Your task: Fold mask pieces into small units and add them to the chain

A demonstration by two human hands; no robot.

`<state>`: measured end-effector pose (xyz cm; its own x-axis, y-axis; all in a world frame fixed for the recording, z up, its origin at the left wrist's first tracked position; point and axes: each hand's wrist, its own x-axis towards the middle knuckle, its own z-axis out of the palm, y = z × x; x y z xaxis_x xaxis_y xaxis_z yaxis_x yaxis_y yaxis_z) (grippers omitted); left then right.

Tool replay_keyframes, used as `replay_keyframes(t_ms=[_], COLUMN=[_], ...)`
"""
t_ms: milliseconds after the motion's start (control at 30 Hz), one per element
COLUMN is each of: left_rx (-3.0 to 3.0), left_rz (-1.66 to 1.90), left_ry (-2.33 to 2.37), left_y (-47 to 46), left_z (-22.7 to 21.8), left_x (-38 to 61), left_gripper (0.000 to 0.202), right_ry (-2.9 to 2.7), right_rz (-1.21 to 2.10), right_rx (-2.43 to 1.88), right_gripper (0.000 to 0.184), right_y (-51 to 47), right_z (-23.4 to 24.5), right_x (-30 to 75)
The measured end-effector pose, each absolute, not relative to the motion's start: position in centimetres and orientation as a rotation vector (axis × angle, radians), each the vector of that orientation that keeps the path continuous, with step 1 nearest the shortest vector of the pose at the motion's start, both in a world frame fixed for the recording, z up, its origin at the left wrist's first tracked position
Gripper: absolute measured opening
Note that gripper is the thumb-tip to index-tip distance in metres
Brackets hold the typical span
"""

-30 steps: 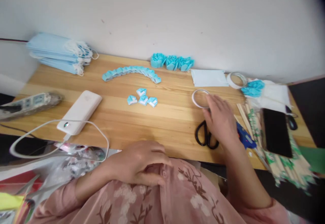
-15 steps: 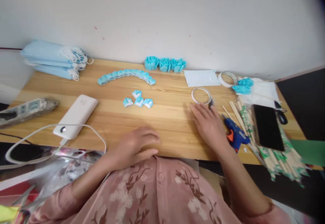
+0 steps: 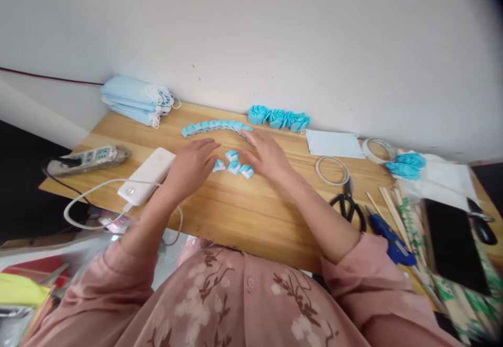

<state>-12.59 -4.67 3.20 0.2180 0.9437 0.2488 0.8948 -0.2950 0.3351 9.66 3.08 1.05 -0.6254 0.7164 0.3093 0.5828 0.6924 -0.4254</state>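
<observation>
Several small folded blue pieces [image 3: 234, 167] with white patches lie in a cluster on the wooden table. My left hand [image 3: 190, 167] is left of them, fingers stretched forward and thumb apart, holding nothing. On the other side is my right hand [image 3: 271, 159], also open. Its fingertips reach the right end of a curved row of folded blue pieces [image 3: 214, 125], which they partly cover; whether they touch it I cannot tell. Its thumb is close to the cluster. Behind, against the wall, stand three blue folded flowers [image 3: 278, 118].
On the left are stacked face masks [image 3: 133, 98], a power strip [image 3: 92, 159] and a white power bank [image 3: 145, 176] with a looping cable. On the right lie a single mask [image 3: 334, 143], tape rolls [image 3: 332, 171], black-handled scissors [image 3: 348, 205], a blue glue gun [image 3: 391, 237], wooden sticks and a phone [image 3: 454, 245].
Both hands have moved forward to the folded blue pieces, the right one leftward from beside the tape roll. The scissors now show in full. The view has shifted, so the table things sit further right.
</observation>
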Motion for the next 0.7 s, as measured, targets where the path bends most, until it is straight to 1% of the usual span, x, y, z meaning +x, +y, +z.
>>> replay_keyframes(t_ms=[133, 300, 433, 467, 533, 600, 633, 700], left_rx=[2.265, 2.199, 2.195, 2.216, 2.321, 2.416, 2.452, 2.495], left_rz=[0.597, 0.608, 0.695, 0.705, 0.573, 0.492, 0.503, 0.510], left_ry=[1.706, 1.737, 1.643, 1.573, 1.284, 1.071, 1.089, 1.286], left_y=[-5.9, -6.7, -9.4, -10.3, -11.5, -11.2, -10.3, -7.1], left_z=[0.9, -1.1, -1.7, -1.5, -0.3, 1.6, 2.8, 4.8], left_x=[-12.9, -11.7, -8.5, -7.6, -6.5, -6.6, -7.1, -8.9], left_gripper=[0.042, 0.046, 0.049, 0.050, 0.057, 0.064, 0.063, 0.059], right_ry=[-2.601, -2.689, -2.771, -2.787, -2.806, -2.772, -2.719, -2.598], right_rz=[0.462, 0.497, 0.529, 0.558, 0.588, 0.523, 0.469, 0.403], right_rx=[-0.737, -0.731, -0.688, -0.685, -0.782, -0.922, -1.010, -1.171], right_gripper=[0.051, 0.054, 0.050, 0.047, 0.042, 0.038, 0.036, 0.038], right_y=[1.6, 2.3, 0.9, 0.2, -1.0, -1.5, -1.4, -0.5], right_z=[0.2, -1.5, -0.5, 0.1, 1.5, 2.7, 3.2, 3.6], right_x=[7.9, 6.4, 9.9, 11.6, 15.4, 18.8, 20.0, 20.8])
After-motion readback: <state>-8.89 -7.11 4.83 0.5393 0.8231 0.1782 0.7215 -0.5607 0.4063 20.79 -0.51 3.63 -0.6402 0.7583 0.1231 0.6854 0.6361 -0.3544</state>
